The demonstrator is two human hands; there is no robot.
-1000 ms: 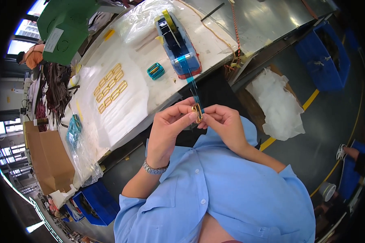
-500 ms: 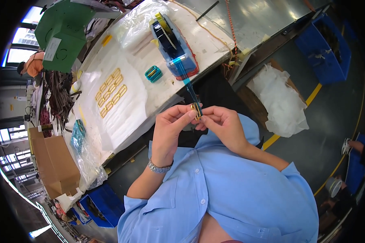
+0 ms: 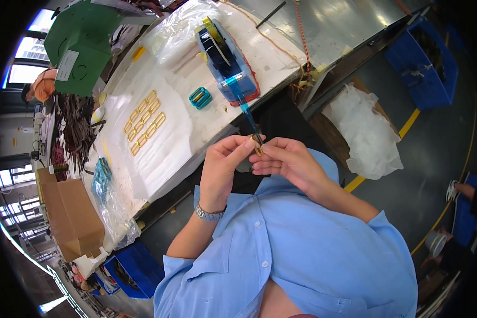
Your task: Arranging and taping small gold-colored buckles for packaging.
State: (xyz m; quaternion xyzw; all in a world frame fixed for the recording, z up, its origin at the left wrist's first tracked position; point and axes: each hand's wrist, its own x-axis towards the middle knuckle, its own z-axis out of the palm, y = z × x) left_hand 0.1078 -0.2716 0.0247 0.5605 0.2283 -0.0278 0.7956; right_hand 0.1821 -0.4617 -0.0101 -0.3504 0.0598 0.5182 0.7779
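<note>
In front of my chest a small gold buckle (image 3: pixel 258 150) is held between my hands. My left hand (image 3: pixel 222 161) pinches its upper end with thumb and index finger. The thumb and index finger of my right hand (image 3: pixel 294 165) close on its other side; the remaining fingers are curled loosely below. A strip of blue tape (image 3: pixel 247 112) runs down from the tape dispenser (image 3: pixel 229 69) to the buckle. Beside the dispenser lies a bundle of gold buckles wrapped in blue tape (image 3: pixel 200 98). Several loose gold buckles (image 3: pixel 144 117) lie in rows on white sheeting (image 3: pixel 167 153).
A bag with a blue-taped bundle (image 3: pixel 102 180) rests at the table's left edge, near a cardboard box (image 3: pixel 74 217). White wrapping (image 3: pixel 363 132) fills a box at right. Blue crates (image 3: pixel 135 270) stand on the floor, and a green machine (image 3: pixel 82 47) stands at far left.
My right hand's fingers have shifted and spread slightly at the buckle, which is turned a little and shows more of its gold side. The left hand has barely moved.
</note>
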